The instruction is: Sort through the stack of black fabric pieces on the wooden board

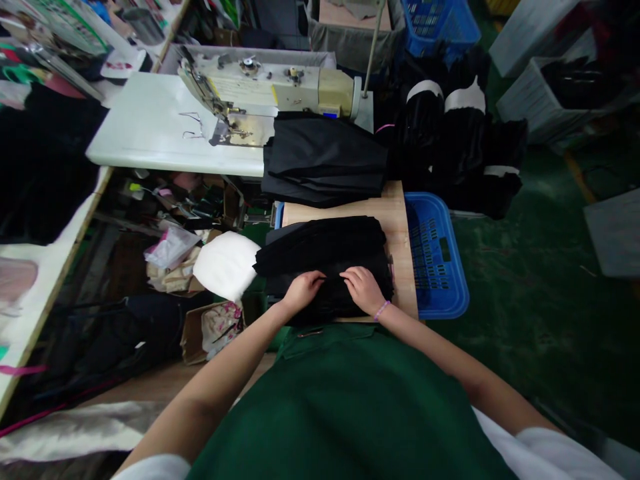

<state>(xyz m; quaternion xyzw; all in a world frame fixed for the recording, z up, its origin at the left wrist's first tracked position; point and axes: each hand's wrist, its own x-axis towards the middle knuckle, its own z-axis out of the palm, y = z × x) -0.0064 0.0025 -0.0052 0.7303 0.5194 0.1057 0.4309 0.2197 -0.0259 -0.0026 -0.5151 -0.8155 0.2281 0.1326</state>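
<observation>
A black cloth (45,167) is seen draped at the far left. Next to it, a white sewing table (150,127) is set, and a cream sewing machine (265,83) is mounted at its right end. Lower down, a white fabric bundle (226,263) is propped just beside a stack of black fabric pieces (325,250).

The left hand (303,288) is laid on the near edge of that stack with its fingers curled down into the cloth; whether a fold is pinched cannot be told. The right hand (363,288) is pressed on the same stack just beside it, fingers loosely spread and nothing gripped, and a purple bracelet (381,309) is worn at its wrist.

The stack is carried by a wooden board (400,227) in front of the person. A second pile of folded black fabric (323,160) is placed beyond it, against the machine. A blue plastic basket (440,260) is set touching the board's right edge, and black rolled bundles (465,133) with white bands are heaped behind it.
</observation>
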